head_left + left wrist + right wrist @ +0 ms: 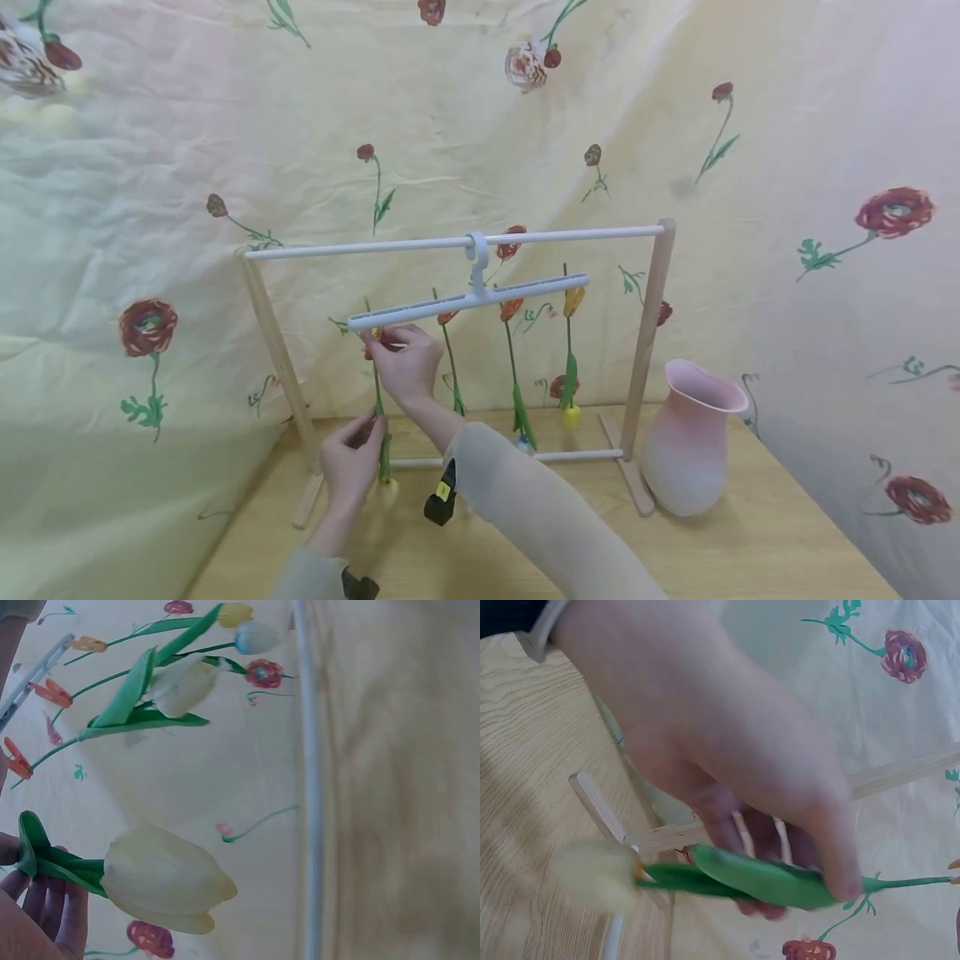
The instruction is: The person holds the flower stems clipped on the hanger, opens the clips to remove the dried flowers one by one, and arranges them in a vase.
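A white clip hanger (420,312) hangs from a rack's top rail, its left end tilted lower. My right hand (408,362) pinches a yellow-orange clip (377,333) at that end, and its fingers partly hide the clip. Below, my left hand (351,454) holds a white tulip (169,877) by its green leaves and stem, the bloom pointing down. Farther right along the hanger, clips hold a white tulip (180,686), a blue-and-white tulip (256,637) and a yellow tulip (572,415), all upside down.
The rack has wooden side posts (647,333), feet on the wooden table (750,542) and a low white crossbar (577,456). A pink-and-white vase (686,450) stands right of it. Flower-printed cloth (300,108) hangs behind.
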